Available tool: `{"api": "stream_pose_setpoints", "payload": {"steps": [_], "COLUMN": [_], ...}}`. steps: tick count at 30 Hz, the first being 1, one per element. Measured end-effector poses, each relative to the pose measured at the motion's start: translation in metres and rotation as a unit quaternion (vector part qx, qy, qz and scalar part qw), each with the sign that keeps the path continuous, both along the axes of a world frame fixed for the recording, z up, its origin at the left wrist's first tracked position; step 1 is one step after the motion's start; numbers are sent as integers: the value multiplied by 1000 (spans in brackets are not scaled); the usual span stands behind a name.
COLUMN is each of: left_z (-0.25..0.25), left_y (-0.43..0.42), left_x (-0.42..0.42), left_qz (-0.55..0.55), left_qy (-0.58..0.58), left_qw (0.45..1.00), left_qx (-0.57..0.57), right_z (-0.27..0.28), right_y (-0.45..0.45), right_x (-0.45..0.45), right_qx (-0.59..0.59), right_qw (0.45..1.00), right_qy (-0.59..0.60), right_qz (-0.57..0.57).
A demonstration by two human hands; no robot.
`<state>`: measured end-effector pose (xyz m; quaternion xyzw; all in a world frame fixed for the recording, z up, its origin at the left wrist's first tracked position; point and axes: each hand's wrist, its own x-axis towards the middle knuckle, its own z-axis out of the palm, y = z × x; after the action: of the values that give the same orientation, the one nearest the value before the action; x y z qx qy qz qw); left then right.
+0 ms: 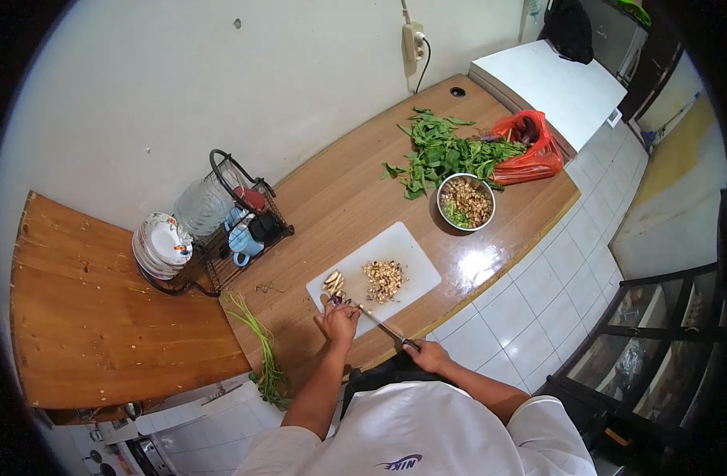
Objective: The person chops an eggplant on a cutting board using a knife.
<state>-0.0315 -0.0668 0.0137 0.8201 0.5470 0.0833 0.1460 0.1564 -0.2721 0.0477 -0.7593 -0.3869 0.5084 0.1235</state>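
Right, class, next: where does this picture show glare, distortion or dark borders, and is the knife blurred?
Head view: white glare on the wooden table near the metal bowl. Head view: the table's edges bow; the picture's corners are black. Head view: the knife shows no obvious motion blur; its tip is too small to judge.

The left forearm (317, 393) is stretched forward over the near edge of the worktop (332, 206), and the left grip (341, 321) is held low inside that edge, back upward, with the fingers bent. The right forearm (484, 387) is angled inward from the right, and the right grip (429, 356) is curled closed just beside the near edge.
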Motion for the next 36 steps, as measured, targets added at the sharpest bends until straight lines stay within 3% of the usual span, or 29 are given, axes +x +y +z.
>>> {"api": "stream_pose_setpoints", "payload": {"steps": [3, 23, 28, 36], "left_z": [-3, -4, 7, -3], "left_y": [2, 11, 14, 10], "left_x": [1, -9, -8, -10], "left_qz": [-6, -75, -28, -6], "left_qy": [13, 6, -28, -55], "left_qw": [1000, 997, 999, 998], "left_qx": [10, -8, -13, -33], "right_z": [-7, 19, 6, 7], "right_y": [9, 7, -9, -19], "right_x": [-10, -12, -15, -19], "right_qx": [55, -38, -13, -16], "right_qw": [998, 990, 998, 997], "right_qy": [2, -131, -58, -76], "right_qz": [-6, 26, -6, 3]}}
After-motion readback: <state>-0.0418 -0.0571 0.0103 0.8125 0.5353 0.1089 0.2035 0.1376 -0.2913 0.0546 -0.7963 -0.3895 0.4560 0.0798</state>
